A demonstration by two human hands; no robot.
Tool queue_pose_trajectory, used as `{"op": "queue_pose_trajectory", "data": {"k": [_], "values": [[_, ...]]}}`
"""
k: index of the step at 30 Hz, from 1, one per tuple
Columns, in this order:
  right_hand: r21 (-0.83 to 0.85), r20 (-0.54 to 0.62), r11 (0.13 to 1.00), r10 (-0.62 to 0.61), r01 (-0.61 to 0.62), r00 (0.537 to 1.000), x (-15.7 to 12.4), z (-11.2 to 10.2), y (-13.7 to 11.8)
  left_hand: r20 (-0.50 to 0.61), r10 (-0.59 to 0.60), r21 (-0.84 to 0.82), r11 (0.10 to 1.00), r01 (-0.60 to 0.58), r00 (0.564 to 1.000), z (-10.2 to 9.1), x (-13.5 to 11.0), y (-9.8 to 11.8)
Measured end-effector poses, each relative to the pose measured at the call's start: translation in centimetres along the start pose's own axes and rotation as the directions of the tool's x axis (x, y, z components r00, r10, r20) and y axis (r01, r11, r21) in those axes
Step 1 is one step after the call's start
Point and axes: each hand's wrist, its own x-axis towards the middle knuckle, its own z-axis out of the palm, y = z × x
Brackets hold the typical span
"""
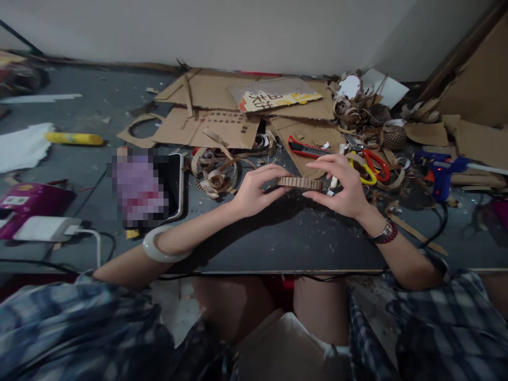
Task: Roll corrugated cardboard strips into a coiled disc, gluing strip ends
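A flat coiled disc of corrugated cardboard strip [299,183] is held edge-on just above the dark table [278,243]. My left hand [254,191] pinches its left side with fingers curled over the top. My right hand [342,185] grips its right side, fingers arched over it. A white bangle sits on my left forearm and a watch with red beads on my right wrist.
Behind the hands lie cardboard sheets [214,114], curled strips [216,172], a red utility knife [307,150], red and yellow scissors [371,165] and a blue glue gun [440,172]. A phone [174,182], a charger [43,228] and a yellow tube [75,138] lie at left.
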Motion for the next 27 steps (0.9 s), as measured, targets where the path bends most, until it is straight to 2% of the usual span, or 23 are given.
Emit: {"op": "queue_pose_trajectory", "data": {"k": [9, 21, 24, 27], "values": [[-0.040, -0.049, 0.996, -0.079, 0.077, 0.996, -0.10, 0.17, -0.38, 0.003, 0.009, 0.010, 1.000, -0.009, 1.000, 0.00, 0.11, 0.24], [0.000, -0.072, 0.998, -0.070, 0.070, 0.995, 0.09, -0.06, -0.56, 0.001, 0.007, 0.009, 1.000, -0.007, 1.000, 0.05, 0.00, -0.04], [0.077, -0.075, 0.997, -0.009, 0.014, 0.997, 0.09, -0.15, -0.70, 0.006, -0.004, 0.010, 1.000, 0.004, 1.000, -0.03, 0.02, 0.02], [0.238, -0.080, 0.963, 0.150, -0.128, 0.985, 0.10, -0.19, -0.60, 0.005, 0.008, 0.003, 1.000, -0.008, 1.000, -0.08, 0.05, 0.06]]}}
